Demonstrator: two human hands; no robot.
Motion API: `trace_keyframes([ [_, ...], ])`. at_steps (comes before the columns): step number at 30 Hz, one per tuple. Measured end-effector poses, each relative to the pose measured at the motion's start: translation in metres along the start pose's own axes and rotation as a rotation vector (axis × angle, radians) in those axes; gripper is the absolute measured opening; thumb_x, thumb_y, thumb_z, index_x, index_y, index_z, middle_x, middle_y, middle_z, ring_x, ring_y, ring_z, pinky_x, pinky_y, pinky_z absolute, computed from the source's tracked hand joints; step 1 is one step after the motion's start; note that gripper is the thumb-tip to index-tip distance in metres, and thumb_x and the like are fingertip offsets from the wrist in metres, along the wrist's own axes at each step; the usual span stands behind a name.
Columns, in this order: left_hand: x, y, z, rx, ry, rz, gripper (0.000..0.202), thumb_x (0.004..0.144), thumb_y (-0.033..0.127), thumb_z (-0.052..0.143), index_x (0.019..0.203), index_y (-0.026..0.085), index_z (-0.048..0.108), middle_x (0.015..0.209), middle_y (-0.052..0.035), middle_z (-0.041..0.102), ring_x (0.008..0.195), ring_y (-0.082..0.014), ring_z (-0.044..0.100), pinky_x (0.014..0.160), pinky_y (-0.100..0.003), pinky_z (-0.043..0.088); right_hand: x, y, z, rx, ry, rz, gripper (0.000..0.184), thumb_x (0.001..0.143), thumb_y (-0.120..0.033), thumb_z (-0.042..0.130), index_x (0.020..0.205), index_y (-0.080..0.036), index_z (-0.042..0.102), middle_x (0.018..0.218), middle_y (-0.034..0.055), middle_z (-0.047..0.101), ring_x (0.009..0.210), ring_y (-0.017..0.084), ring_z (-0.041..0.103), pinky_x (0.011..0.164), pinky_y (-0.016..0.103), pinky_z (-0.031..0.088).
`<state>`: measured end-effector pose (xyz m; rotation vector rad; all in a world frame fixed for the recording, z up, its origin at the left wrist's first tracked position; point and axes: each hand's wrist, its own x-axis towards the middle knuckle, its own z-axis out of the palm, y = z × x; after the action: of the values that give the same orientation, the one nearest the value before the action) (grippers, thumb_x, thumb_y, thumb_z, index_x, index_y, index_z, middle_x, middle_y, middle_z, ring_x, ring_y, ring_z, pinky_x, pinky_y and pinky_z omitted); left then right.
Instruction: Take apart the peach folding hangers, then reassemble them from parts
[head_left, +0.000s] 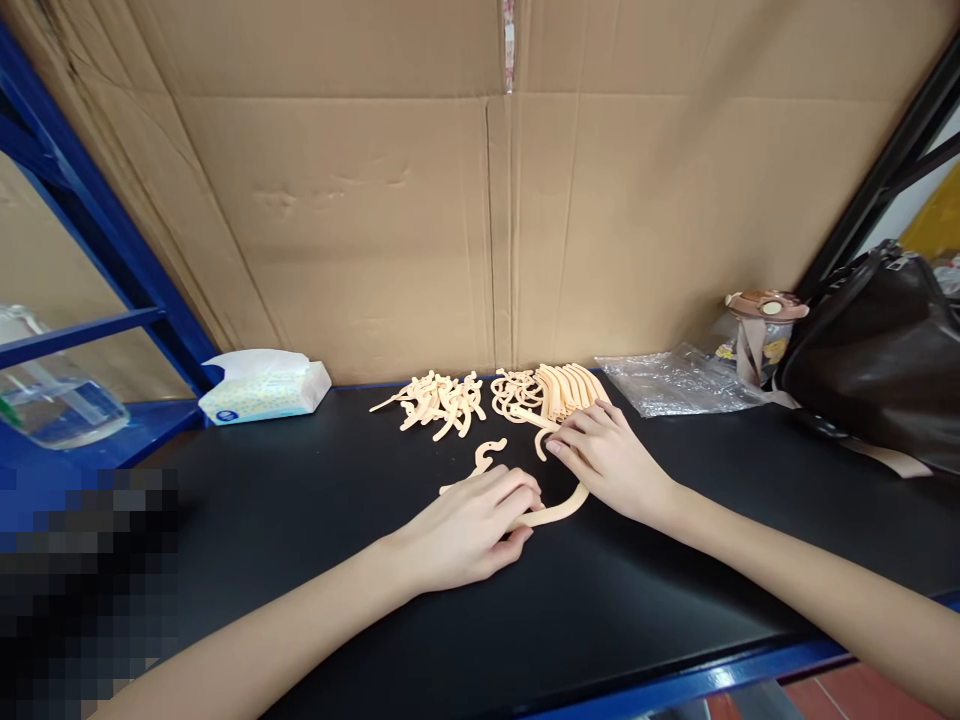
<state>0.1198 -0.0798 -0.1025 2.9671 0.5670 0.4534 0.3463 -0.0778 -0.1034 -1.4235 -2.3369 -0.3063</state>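
My left hand (476, 528) is closed on a curved beige strip (559, 513), its thumb and fingers around one end. The strip bends up to the right and passes under my right hand (609, 462). The fingers of my right hand are bent and pressed together at a small hooked beige piece (541, 443); whether this joins the strip is hidden. Just beyond my left hand lies a wavy beige piece (487, 455), partly covered by the fingers. Farther back are a loose pile of short beige pieces (442, 400) and a row of longer curved beige strips (570, 388).
Thin beige loops (514, 395) lie beside the row. On the black tabletop (300, 560) stand a tissue pack (262, 390) at left, a clear plastic bag (675, 380), a bottle (761, 325) and a dark bag (877, 350) at right. A cardboard wall (337, 230) closes the back.
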Motion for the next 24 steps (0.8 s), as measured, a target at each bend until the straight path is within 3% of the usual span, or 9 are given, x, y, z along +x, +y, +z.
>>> trace_keyframes([
  [7, 0.003, -0.002, 0.004, 0.077, 0.088, -0.06, 0.018, 0.088, 0.016, 0.047, 0.105, 0.02, 0.051, 0.111, -0.0039, 0.056, 0.099, -0.0181, 0.055, 0.086, -0.032, 0.045, -0.001, -0.004, -0.002, 0.084, -0.032, -0.046, 0.033, 0.096, -0.033, 0.04, 0.083, -0.021, 0.068, 0.084, 0.0026, 0.061, 0.089, 0.018, 0.05, 0.091, 0.038, 0.033],
  [14, 0.003, -0.01, 0.01, 0.29, 0.199, -0.218, 0.008, 0.089, 0.014, 0.045, 0.087, 0.019, 0.051, 0.091, -0.0034, 0.06, 0.079, -0.0181, 0.056, 0.066, -0.031, 0.045, -0.002, -0.007, -0.001, 0.155, -0.101, -0.018, 0.035, 0.097, -0.035, 0.039, 0.083, -0.02, 0.068, 0.084, 0.0032, 0.059, 0.087, 0.018, 0.051, 0.081, 0.033, 0.038],
  [24, 0.003, -0.01, 0.01, 0.246, 0.177, -0.3, 0.009, 0.09, 0.017, 0.045, 0.086, 0.019, 0.052, 0.089, -0.0011, 0.063, 0.08, -0.0178, 0.056, 0.069, -0.031, 0.045, -0.003, -0.01, -0.002, 0.158, -0.159, -0.032, 0.041, 0.098, -0.037, 0.035, 0.078, -0.019, 0.066, 0.078, 0.0026, 0.057, 0.079, 0.016, 0.051, 0.078, 0.032, 0.038],
])
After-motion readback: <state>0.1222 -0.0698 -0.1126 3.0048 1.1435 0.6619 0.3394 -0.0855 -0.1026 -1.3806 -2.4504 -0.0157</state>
